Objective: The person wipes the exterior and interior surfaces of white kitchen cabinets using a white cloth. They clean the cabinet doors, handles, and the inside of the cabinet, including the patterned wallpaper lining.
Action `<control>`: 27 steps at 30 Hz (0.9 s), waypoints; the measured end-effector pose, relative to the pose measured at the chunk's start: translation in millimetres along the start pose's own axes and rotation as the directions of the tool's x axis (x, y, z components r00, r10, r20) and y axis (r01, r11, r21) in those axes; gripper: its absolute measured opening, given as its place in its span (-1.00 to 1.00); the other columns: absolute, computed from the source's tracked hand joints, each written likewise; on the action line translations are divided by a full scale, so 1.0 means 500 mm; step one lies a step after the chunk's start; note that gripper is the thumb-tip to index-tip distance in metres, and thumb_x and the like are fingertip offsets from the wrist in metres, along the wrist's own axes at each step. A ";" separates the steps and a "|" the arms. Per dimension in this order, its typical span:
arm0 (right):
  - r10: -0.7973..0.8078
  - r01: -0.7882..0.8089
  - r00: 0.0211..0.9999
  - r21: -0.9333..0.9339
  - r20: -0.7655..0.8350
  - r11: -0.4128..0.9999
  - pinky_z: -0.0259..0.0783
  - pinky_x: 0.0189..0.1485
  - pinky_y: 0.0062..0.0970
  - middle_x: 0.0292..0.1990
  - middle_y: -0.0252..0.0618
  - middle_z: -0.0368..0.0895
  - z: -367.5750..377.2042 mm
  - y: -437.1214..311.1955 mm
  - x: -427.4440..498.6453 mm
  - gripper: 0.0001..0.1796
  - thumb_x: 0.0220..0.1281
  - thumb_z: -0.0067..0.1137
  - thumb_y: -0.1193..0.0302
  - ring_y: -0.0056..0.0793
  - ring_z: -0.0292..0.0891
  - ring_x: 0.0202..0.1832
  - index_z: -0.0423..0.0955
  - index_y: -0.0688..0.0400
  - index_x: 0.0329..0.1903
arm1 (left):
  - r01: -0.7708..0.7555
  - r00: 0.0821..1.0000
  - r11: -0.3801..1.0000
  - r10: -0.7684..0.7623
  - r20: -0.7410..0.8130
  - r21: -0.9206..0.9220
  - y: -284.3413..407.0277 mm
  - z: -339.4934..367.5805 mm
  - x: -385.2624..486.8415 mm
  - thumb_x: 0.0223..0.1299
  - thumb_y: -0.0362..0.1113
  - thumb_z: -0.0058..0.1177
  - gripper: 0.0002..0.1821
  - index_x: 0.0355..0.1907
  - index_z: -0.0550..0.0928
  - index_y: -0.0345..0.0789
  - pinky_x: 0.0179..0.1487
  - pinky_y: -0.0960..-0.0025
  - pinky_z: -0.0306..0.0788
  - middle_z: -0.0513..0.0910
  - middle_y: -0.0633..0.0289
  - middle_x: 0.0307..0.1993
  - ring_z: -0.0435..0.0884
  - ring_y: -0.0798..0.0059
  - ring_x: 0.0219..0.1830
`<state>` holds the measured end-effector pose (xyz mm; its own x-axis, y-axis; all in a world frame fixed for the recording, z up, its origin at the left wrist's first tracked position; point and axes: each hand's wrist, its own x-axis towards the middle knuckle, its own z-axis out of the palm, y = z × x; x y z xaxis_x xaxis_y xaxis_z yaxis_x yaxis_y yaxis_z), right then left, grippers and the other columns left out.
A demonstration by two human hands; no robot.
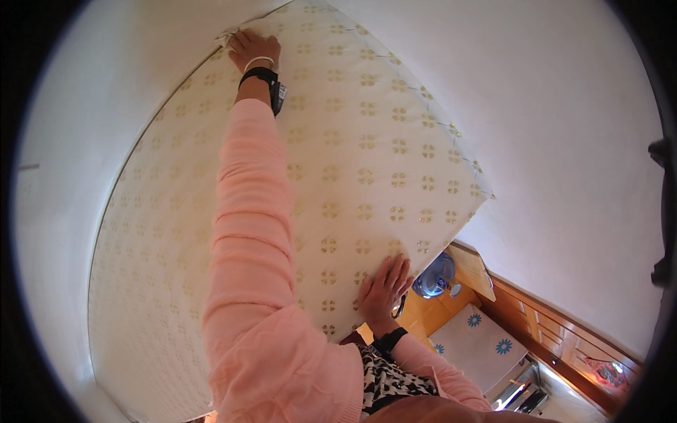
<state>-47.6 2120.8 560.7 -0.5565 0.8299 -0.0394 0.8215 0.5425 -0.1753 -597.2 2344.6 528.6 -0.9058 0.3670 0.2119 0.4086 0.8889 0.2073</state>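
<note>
A wide, flat surface has a cream cover with rows of gold four-part motifs. At its far edge, against the wall, my left hand is closed on a crumpled whitish cloth; whether this cloth is part of the cover cannot be told. A pale bracelet and a black wrist device are on that arm, which stretches across the cover in a pink sleeve. My right hand lies flat, palm down, near the cover's right edge, fingers slightly apart and holding nothing. A black band circles its wrist.
White walls border the surface. Below its right edge stand a blue plastic water bottle and a pale panel with blue flowers. Wooden cabinetry runs along the wall at lower right, near a metallic appliance.
</note>
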 end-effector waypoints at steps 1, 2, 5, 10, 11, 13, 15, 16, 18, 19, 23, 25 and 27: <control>0.000 0.000 1.000 0.007 0.000 1.000 -0.31 0.39 0.35 0.45 0.26 -0.08 0.000 0.000 0.000 -0.29 0.31 -0.12 0.21 0.29 -0.23 0.49 0.07 0.38 0.39 | -0.039 0.999 0.999 0.039 -0.016 0.021 0.011 0.012 0.008 0.34 0.16 -0.25 -0.21 0.44 0.13 -0.34 0.43 -0.01 0.00 0.08 0.04 0.46 -0.05 0.09 0.51; -0.006 0.006 1.000 0.016 -0.002 1.000 -0.31 0.39 0.35 0.44 0.26 -0.07 0.000 0.001 -0.001 -0.29 0.30 -0.12 0.21 0.29 -0.22 0.49 0.07 0.39 0.39 | -0.070 0.998 0.996 0.070 -0.008 0.052 0.018 0.028 0.013 0.34 0.16 -0.27 -0.22 0.44 0.13 -0.34 0.42 -0.02 0.02 0.08 0.04 0.47 -0.05 0.09 0.51; 0.005 -0.006 1.000 0.015 0.018 1.000 -0.32 0.39 0.35 0.43 0.27 -0.05 0.001 0.001 -0.002 -0.29 0.29 -0.10 0.20 0.31 -0.21 0.48 0.10 0.40 0.37 | -0.173 0.981 0.985 0.170 -0.095 -0.024 0.053 0.080 0.049 0.34 0.16 -0.27 -0.23 0.44 0.14 -0.33 0.40 -0.05 0.05 0.09 0.05 0.46 -0.04 0.09 0.51; 0.022 -0.023 1.000 0.029 0.019 0.999 -0.30 0.39 0.34 0.43 0.25 -0.03 0.005 0.001 -0.003 -0.28 0.26 -0.05 0.21 0.32 -0.19 0.47 0.10 0.38 0.38 | -0.179 0.984 0.937 0.178 -0.029 -0.300 0.151 0.165 0.154 0.26 0.33 -0.31 -0.15 0.46 0.15 -0.18 0.45 -0.11 -0.08 0.08 0.13 0.50 -0.05 0.10 0.53; 0.026 -0.026 1.000 0.035 0.006 0.999 -0.30 0.39 0.35 0.42 0.24 0.00 0.004 0.000 -0.004 -0.28 0.26 -0.05 0.19 0.31 -0.18 0.47 0.14 0.39 0.36 | -0.200 0.979 0.917 0.203 -0.029 -0.344 0.171 0.183 0.161 0.26 0.29 -0.27 -0.20 0.43 0.20 -0.18 0.43 -0.12 -0.04 0.14 0.09 0.46 0.01 0.07 0.51; 0.031 -0.032 0.999 0.029 0.031 0.999 -0.29 0.39 0.36 0.42 0.23 0.01 0.004 0.001 -0.004 -0.28 0.25 -0.04 0.19 0.32 -0.18 0.47 0.16 0.39 0.35 | -0.238 0.969 0.873 0.246 -0.037 -0.425 0.216 0.210 0.185 0.25 0.21 -0.20 -0.28 0.35 0.30 -0.18 0.39 -0.14 0.02 0.27 0.03 0.40 0.13 0.02 0.46; 0.029 -0.031 0.999 0.032 0.038 0.999 -0.28 0.38 0.37 0.42 0.22 0.01 0.002 0.001 -0.004 -0.29 0.24 -0.03 0.19 0.32 -0.18 0.47 0.18 0.39 0.34 | -0.241 0.970 0.949 0.243 -0.012 -0.203 0.278 0.255 0.178 0.40 0.12 -0.33 -0.37 0.41 0.20 -0.16 0.36 -0.02 0.15 0.14 0.06 0.44 0.16 0.13 0.42; 0.028 -0.029 0.999 0.035 0.039 0.999 -0.28 0.38 0.38 0.42 0.22 0.01 0.000 0.001 -0.003 -0.29 0.24 -0.02 0.19 0.32 -0.18 0.47 0.18 0.39 0.33 | -0.214 0.962 0.951 0.245 0.124 -0.221 0.293 0.267 0.190 0.39 0.16 -0.35 -0.31 0.46 0.08 -0.14 0.41 -0.04 0.05 0.01 0.11 0.49 0.04 0.15 0.48; 0.019 -0.020 0.999 0.018 0.045 1.000 -0.27 0.37 0.38 0.42 0.21 0.01 -0.002 0.000 -0.003 -0.30 0.24 -0.01 0.20 0.32 -0.18 0.47 0.19 0.40 0.33 | -0.225 0.954 0.964 0.247 0.170 -0.139 0.299 0.289 0.193 0.38 0.19 -0.38 -0.25 0.52 0.00 -0.10 0.49 0.01 -0.08 -0.02 0.14 0.53 -0.06 0.13 0.54; 0.015 -0.015 0.999 0.000 0.046 1.000 -0.27 0.37 0.39 0.43 0.21 0.01 -0.003 -0.002 -0.003 -0.30 0.24 -0.01 0.20 0.32 -0.18 0.46 0.20 0.40 0.32 | -0.209 0.956 0.945 0.252 0.150 -0.253 0.295 0.292 0.189 0.35 0.16 -0.33 -0.29 0.46 0.07 -0.12 0.46 -0.02 -0.05 0.06 0.11 0.48 0.00 0.10 0.51; 0.019 -0.019 0.999 0.005 0.036 1.000 -0.26 0.36 0.39 0.44 0.19 0.00 -0.004 -0.005 0.000 -0.29 0.24 0.00 0.21 0.31 -0.18 0.47 0.18 0.41 0.33 | -0.152 0.964 0.726 0.258 0.060 -0.670 0.304 0.246 0.099 0.22 0.05 -0.14 -0.43 0.23 0.35 -0.19 0.34 -0.14 0.08 0.38 0.01 0.28 0.24 -0.03 0.37; 0.019 -0.019 1.000 0.015 0.019 1.000 -0.27 0.36 0.39 0.44 0.18 0.00 -0.005 -0.006 0.001 -0.30 0.25 0.00 0.22 0.30 -0.18 0.47 0.17 0.41 0.34 | -0.151 0.968 0.636 0.249 0.016 -0.757 0.326 0.188 0.017 0.16 -0.03 -0.08 -0.50 0.13 0.42 -0.22 0.28 -0.17 0.13 0.49 -0.02 0.19 0.33 -0.08 0.31; 0.016 -0.016 1.000 0.024 0.008 1.000 -0.27 0.36 0.39 0.44 0.17 0.00 -0.006 -0.006 0.001 -0.30 0.26 -0.01 0.23 0.30 -0.18 0.47 0.17 0.41 0.34 | -0.162 0.975 0.625 0.222 -0.025 -0.763 0.344 0.127 -0.082 0.11 -0.12 -0.06 -0.56 0.05 0.43 -0.23 0.24 -0.17 0.17 0.54 -0.03 0.10 0.39 -0.12 0.24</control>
<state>-49.9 2119.8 564.4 -0.5442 0.8375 -0.0500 0.8273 0.5258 -0.1977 -496.6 2499.9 494.7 -0.7896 0.5480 0.2761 0.4875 0.2872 0.8245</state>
